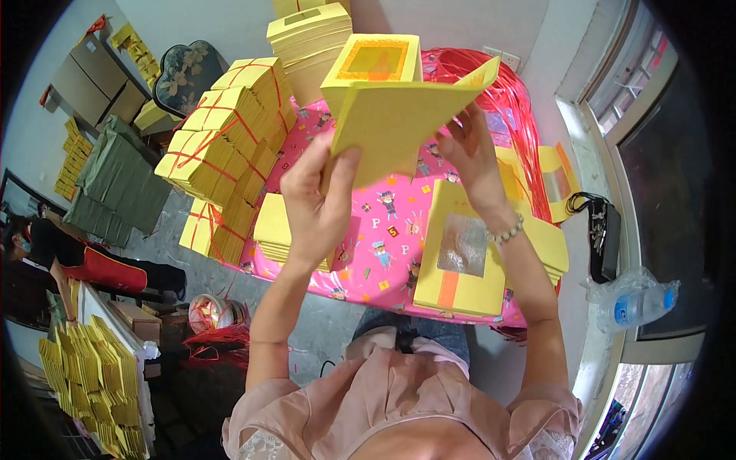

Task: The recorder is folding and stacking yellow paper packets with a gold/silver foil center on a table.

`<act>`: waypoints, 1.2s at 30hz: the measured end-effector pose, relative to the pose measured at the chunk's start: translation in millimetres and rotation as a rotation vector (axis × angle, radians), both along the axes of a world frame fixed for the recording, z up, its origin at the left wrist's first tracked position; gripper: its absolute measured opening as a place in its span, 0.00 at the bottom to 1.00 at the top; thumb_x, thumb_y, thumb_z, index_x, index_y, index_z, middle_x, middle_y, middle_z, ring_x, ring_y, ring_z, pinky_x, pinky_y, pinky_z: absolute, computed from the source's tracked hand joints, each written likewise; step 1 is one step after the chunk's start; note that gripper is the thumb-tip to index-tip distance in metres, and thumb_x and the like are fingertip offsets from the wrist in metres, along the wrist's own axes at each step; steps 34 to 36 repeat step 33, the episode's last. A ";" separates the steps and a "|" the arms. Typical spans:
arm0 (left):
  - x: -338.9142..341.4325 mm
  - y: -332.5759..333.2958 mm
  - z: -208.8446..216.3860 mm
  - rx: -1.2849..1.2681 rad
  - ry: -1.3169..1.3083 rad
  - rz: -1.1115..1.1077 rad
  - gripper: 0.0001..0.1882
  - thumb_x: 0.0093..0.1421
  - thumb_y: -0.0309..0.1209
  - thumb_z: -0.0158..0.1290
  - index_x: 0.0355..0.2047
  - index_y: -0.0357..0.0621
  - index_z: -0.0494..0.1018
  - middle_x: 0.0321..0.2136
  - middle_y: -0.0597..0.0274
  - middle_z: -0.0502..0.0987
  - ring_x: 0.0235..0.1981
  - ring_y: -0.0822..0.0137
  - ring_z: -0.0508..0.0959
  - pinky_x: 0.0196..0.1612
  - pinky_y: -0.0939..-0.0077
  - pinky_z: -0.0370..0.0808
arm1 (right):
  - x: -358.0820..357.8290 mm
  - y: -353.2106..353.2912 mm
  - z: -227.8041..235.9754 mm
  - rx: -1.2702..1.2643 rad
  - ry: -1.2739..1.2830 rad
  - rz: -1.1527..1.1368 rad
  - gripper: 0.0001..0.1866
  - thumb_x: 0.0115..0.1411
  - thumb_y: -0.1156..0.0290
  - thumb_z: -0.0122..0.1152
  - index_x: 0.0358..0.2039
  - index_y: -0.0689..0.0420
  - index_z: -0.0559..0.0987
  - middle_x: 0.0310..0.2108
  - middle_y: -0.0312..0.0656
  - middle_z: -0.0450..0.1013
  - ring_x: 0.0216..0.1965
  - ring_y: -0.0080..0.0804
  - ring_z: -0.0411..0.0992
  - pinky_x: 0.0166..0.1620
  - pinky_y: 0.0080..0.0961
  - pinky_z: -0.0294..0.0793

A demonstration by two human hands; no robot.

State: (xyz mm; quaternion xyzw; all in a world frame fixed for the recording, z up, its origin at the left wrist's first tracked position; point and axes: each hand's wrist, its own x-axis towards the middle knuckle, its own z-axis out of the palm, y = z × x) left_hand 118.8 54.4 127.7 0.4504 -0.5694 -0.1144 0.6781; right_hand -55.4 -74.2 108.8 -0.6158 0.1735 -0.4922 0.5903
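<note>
Above the table, my left hand (313, 199) grips the left edge of a thin sheaf of yellow paper (399, 119), thumb in front and fingers behind. The sheaf is tilted, its far right corner curling up. My right hand (477, 157) is at its right side, thumb and fingers apart; some fingertips are partly hidden by the paper. Just beyond the sheaf stands a yellow stack with an orange printed frame (376, 57). Below my right forearm lies a yellow stack (429, 272) topped with a silver foil square. A low yellow stack (272, 226) sits beside my left wrist.
Red-tied yellow bundles (222, 130) line the left side of the pink patterned tablecloth (387, 230). Red plastic strings (529, 115) hang along the right. A plastic bottle (636, 305) and black case (604, 238) rest on the sill. Another person (92, 264) works at far left.
</note>
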 end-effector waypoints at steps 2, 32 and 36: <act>-9.8 19.4 -5.3 0.109 0.230 -0.280 0.13 0.68 0.27 0.48 0.48 0.31 0.73 0.41 0.65 0.78 0.41 0.76 0.75 0.44 0.81 0.72 | -13.3 19.1 -9.8 0.000 -0.043 0.114 0.52 0.52 0.68 0.73 0.68 0.60 0.46 0.64 0.46 0.55 0.68 0.38 0.51 0.65 0.37 0.59; -68.6 53.6 -100.4 0.423 0.437 -0.360 0.22 0.70 0.34 0.44 0.60 0.37 0.58 0.51 0.58 0.71 0.53 0.74 0.68 0.56 0.77 0.65 | -50.4 124.3 -83.2 0.303 0.137 0.056 0.28 0.61 0.70 0.61 0.58 0.64 0.63 0.52 0.45 0.70 0.52 0.27 0.69 0.55 0.26 0.69; -68.6 54.2 -103.6 0.424 0.411 -0.347 0.23 0.70 0.34 0.45 0.61 0.38 0.57 0.50 0.57 0.71 0.53 0.74 0.67 0.56 0.77 0.64 | -50.4 125.0 -83.4 0.319 0.125 0.060 0.28 0.62 0.70 0.61 0.59 0.64 0.63 0.53 0.45 0.69 0.52 0.27 0.69 0.55 0.26 0.69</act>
